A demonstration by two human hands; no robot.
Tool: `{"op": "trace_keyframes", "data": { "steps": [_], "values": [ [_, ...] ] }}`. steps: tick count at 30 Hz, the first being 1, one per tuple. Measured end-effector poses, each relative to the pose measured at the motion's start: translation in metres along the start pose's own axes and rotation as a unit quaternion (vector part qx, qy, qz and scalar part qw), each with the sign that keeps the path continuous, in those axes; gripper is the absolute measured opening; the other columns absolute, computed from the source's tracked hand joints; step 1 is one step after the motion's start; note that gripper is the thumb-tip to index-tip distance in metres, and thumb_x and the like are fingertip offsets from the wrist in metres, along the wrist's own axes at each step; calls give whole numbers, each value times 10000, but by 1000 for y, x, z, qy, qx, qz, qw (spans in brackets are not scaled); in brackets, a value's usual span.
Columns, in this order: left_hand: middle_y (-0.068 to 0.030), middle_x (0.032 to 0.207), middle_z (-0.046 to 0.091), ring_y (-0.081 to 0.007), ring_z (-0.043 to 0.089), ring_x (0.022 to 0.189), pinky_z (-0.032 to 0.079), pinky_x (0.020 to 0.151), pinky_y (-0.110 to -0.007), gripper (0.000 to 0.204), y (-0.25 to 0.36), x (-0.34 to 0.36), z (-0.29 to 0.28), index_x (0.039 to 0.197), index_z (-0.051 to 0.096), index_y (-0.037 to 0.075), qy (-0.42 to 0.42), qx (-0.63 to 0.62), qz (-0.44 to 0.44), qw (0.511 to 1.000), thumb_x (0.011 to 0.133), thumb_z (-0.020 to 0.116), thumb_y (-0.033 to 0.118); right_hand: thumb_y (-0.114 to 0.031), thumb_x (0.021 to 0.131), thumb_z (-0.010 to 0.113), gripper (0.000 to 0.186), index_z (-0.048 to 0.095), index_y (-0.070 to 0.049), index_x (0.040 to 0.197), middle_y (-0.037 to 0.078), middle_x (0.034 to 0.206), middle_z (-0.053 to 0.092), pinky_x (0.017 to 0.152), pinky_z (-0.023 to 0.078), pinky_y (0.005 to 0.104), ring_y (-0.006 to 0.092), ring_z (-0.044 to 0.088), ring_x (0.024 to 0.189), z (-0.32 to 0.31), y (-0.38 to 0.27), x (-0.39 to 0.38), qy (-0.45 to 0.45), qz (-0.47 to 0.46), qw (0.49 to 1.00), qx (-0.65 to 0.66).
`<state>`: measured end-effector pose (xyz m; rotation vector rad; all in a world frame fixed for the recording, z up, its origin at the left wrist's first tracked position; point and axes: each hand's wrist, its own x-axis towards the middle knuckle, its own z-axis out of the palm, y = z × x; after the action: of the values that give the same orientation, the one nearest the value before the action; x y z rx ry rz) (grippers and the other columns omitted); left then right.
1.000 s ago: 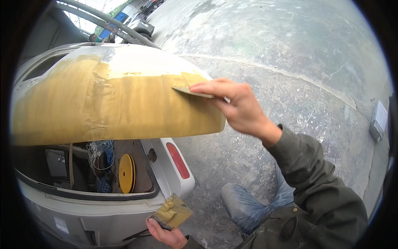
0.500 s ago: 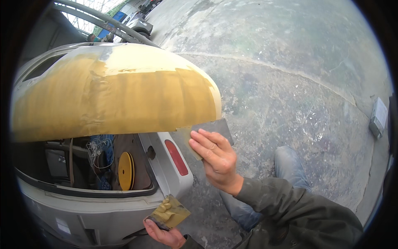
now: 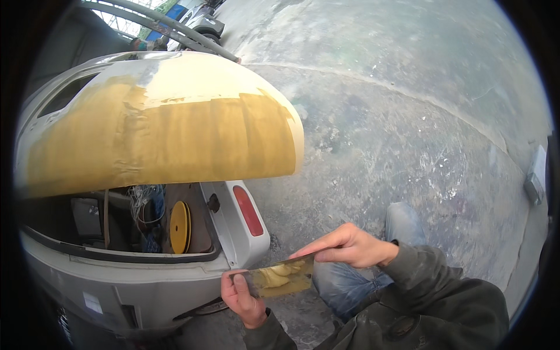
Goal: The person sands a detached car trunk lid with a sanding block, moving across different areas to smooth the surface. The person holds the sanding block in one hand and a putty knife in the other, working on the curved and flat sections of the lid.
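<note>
My left hand (image 3: 242,300) pinches one end of a flat plate (image 3: 255,282) between thumb and fingers. A lump of yellow body filler (image 3: 283,273) lies on that plate. My right hand (image 3: 353,246) is closed on a thin dark spreader (image 3: 304,255), seen nearly edge-on at the plate's right end; whether its edge touches the filler is hard to tell. Above and left of my hands is a large rounded vehicle panel (image 3: 192,140), coated with ochre filler, with a pale cream area toward its far side.
Below the panel is an opening in the silver vehicle body (image 3: 157,291), showing a yellow disc (image 3: 179,227) and tangled cords (image 3: 146,201). A red tail light (image 3: 248,211) sits at its corner. Grey concrete floor (image 3: 379,134) stretches right, with a grey box (image 3: 535,175) at the far edge.
My right hand and spreader have left the panel's lower right corner and come down to the filler plate. My left hand has risen slightly, turning the plate toward the right hand.
</note>
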<state>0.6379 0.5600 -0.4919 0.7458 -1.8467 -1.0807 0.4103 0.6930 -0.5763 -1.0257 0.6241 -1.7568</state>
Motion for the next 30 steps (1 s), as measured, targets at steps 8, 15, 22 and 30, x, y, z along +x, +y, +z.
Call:
{"op": "trace_keyframes", "data": {
  "steps": [8,15,22,30],
  "values": [
    [-48,1052,660,-107,596,946,494,863,-283,233,-2,8,25,1122,614,-6,29,-85,-34,995,1132,513,203,-35,918,704,324,810,-125,1211,37,1193,807,902,588,356,226,741,1067,-29,-31,-29,173,-243,801,-518],
    [-50,1021,672,-114,614,926,506,854,-279,234,-1,9,39,1104,618,-3,4,-98,-53,994,1134,507,200,-132,896,726,243,794,-116,1129,-9,1259,749,910,586,372,203,687,1113,-22,-57,-8,-3,-372,706,-602],
    [-87,1055,659,-175,644,963,538,883,-339,283,3,21,30,1126,578,0,151,-108,-23,982,1142,512,275,-89,964,663,323,793,-175,1247,38,1262,781,921,579,373,206,735,1109,-59,-40,-4,1,-304,779,-549],
    [-128,1150,642,-217,644,1061,540,928,-366,327,-1,5,22,1204,575,-24,143,-107,-52,983,1146,526,295,15,1027,617,323,761,-86,1299,136,1198,790,905,594,354,253,754,1071,-117,-75,103,289,-224,848,-383]
  ]
}}
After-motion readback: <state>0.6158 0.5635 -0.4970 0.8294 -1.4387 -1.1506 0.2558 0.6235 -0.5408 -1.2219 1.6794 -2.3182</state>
